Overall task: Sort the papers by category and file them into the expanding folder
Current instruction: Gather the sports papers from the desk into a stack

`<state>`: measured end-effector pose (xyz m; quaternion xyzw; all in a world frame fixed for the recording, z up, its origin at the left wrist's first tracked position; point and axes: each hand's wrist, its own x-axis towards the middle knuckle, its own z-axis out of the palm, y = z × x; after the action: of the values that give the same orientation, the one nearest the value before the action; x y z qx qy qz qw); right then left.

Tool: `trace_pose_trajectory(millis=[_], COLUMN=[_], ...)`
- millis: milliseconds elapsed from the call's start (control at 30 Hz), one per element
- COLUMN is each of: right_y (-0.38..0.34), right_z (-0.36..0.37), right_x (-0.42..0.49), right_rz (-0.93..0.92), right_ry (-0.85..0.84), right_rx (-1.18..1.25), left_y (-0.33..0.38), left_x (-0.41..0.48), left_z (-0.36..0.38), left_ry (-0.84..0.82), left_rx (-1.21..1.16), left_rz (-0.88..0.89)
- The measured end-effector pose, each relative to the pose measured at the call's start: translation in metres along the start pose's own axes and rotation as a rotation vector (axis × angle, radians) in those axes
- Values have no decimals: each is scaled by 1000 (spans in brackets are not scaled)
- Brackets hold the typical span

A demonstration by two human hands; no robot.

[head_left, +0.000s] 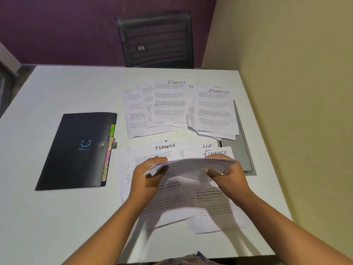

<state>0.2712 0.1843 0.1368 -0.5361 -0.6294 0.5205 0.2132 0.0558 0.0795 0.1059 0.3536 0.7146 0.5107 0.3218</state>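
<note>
One black folder (76, 152) lay closed on the left of the table (57, 88), with tabs (109, 148) reading HR and ADMIN and the rest too hard to read. Loose sheets (168, 104) lay beside it: four headed FINANCE, one HR. The left hand (150, 173) and right hand (227, 175) each pinched one sheaf (191, 165) above them. One grey binder (238, 150) poked out from under the right pile, and one chair (156, 39) stood behind.
</note>
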Motion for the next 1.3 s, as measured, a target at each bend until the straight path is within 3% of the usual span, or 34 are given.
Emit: trace_pose_trajectory(millis=[200,267,367,433,567,667,800,900,1067,1200,1300], right_y=[21,28,41,49,51,44,20,5,-4,8,22], right_z=[-2,-1,0,-3,-8,-11,-10,-7,-6,-9,-18], right_x=[15,18,24,28,26,28,34,46,72,108,146], right_rz=[54,80,24,45,-11,-7,-48,28,150,303,377], right_ry=[33,-8,-124,-142,-33,45,106,162,127,-42,47], right_rx=[-58,-148,-243,-199,-285,-204,20,230,285,182,155], left_y=[-4,-7,-23,-24,-18,-9,6,12,8,0,-6], left_x=[12,14,23,28,34,39,43,48,52,66,82], left_z=[3,5,10,9,8,0,1,1,3,7,7], left_ry=[-12,-63,-77,-62,-37,-58,-48,-108,-279,-143,-53], left_rx=[18,74,-109,-79,-92,102,-74,-196,-145,-213,-275], left_rz=[39,-20,-197,-164,-133,-88,-116,-179,-246,-319,-375])
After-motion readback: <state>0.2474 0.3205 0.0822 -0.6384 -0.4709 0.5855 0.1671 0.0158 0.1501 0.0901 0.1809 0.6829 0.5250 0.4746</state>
